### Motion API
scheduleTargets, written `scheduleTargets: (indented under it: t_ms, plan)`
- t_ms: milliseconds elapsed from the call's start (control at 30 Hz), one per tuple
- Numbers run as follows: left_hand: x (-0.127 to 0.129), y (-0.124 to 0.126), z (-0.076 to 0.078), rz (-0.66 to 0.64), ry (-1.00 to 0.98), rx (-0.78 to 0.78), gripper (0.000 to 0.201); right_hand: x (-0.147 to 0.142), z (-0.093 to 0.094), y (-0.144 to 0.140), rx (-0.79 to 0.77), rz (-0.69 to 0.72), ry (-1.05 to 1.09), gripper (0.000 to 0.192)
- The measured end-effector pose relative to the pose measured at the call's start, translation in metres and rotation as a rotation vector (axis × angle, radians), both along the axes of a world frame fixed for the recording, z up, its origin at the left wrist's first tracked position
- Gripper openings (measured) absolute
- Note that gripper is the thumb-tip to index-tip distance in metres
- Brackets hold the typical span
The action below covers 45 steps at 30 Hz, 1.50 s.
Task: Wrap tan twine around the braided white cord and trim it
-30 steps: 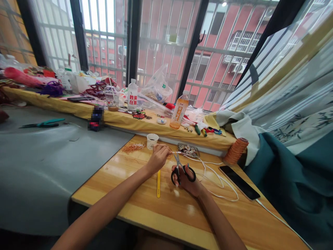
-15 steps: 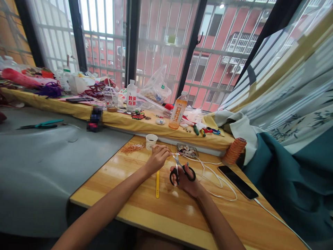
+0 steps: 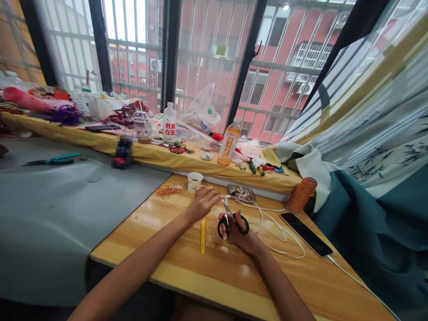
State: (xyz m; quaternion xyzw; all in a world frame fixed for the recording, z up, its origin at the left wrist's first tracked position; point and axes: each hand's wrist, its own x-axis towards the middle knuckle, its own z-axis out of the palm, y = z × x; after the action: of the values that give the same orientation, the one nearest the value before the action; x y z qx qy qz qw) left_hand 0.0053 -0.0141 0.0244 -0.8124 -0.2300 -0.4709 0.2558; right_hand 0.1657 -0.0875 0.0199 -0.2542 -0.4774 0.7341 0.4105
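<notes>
My right hand [image 3: 239,229] grips a pair of scissors [image 3: 228,213] with black loop handles, fingers through the loops and blades pointing away from me. The blade tips are at a thin white cord [image 3: 228,196] just beyond my left fingertips. Closed in a pinch, my left hand [image 3: 204,203] holds the end of this cord. More white cord [image 3: 284,234] loops loosely over the wooden table to the right. Yellow tweezers [image 3: 203,238] lie flat between my forearms. Whether the blades touch the cord is too small to tell.
Beyond my hands stand a paper cup [image 3: 194,181] with dark contents and a clear tray [image 3: 241,193] of small pieces. Orange thread scraps [image 3: 170,190] lie left; a phone [image 3: 306,233] and an orange thread spool [image 3: 302,194] right. Bottles, including an orange drink bottle [image 3: 229,142], crowd the sill.
The scissors' handles have drawn a little closer together, with the right fingers closing slightly. The left hand keeps its pinch in nearly the same place.
</notes>
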Motion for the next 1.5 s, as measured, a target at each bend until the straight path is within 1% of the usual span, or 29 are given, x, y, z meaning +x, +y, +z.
scheduleTargets:
  t_ms: [167, 367, 733, 900, 1067, 1200, 1300, 1400, 1500]
  plan:
    - [0.000, -0.002, 0.003, 0.014, -0.023, 0.030, 0.015, -0.001, 0.001, -0.001, 0.013, 0.005, -0.001, 0.046]
    - [-0.001, -0.003, 0.004, 0.026, -0.029, 0.041, 0.016, 0.002, -0.004, 0.002, 0.041, 0.013, -0.006, 0.042]
    - [-0.002, 0.000, 0.003, 0.018, -0.006, 0.018, 0.016, 0.003, -0.005, 0.003, 0.087, -0.040, -0.031, 0.033]
    - [-0.002, 0.001, 0.003, 0.013, -0.028, -0.018, 0.017, 0.003, -0.003, 0.004, 0.116, -0.114, -0.032, 0.030]
    - [-0.001, 0.004, 0.002, -0.007, -0.020, -0.106, 0.019, 0.003, -0.002, 0.004, 0.136, -0.152, -0.047, 0.030]
    - [0.002, 0.005, 0.002, -0.027, -0.043, -0.250, 0.018, 0.004, -0.003, 0.006, 0.130, -0.212, -0.067, 0.027]
    - [0.004, 0.007, 0.005, -0.049, -0.082, -0.361, 0.016, 0.004, -0.004, 0.008, 0.110, -0.239, -0.094, 0.030]
    - [0.004, 0.011, 0.006, -0.051, -0.125, -0.454, 0.014, 0.003, -0.001, 0.007, 0.090, -0.238, -0.178, 0.035]
    - [0.001, 0.018, 0.005, -0.053, -0.129, -0.506, 0.015, 0.004, 0.005, 0.004, 0.130, -0.266, -0.309, 0.037]
